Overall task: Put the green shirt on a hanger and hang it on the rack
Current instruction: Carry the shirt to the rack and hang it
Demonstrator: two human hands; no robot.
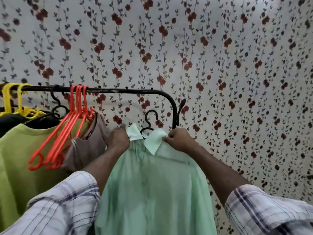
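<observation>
The pale green shirt (152, 187) hangs in front of me on a black hanger (149, 122), whose hook pokes up out of the collar below the rack's bar. My left hand (119, 139) grips the left side of the collar. My right hand (178, 139) pinches the right collar point and shoulder. The black rack (128, 90) runs across from the left and bends down just behind the hanger hook. The hook is free in the air under the bar, touching nothing that I can see.
Several empty orange hangers (71, 126) hang on the bar to the left. A brown top (88, 143) and a lime top (25, 160) hang beside them, with yellow hangers (15, 102) at the far left. A floral curtain (220, 65) covers the wall behind.
</observation>
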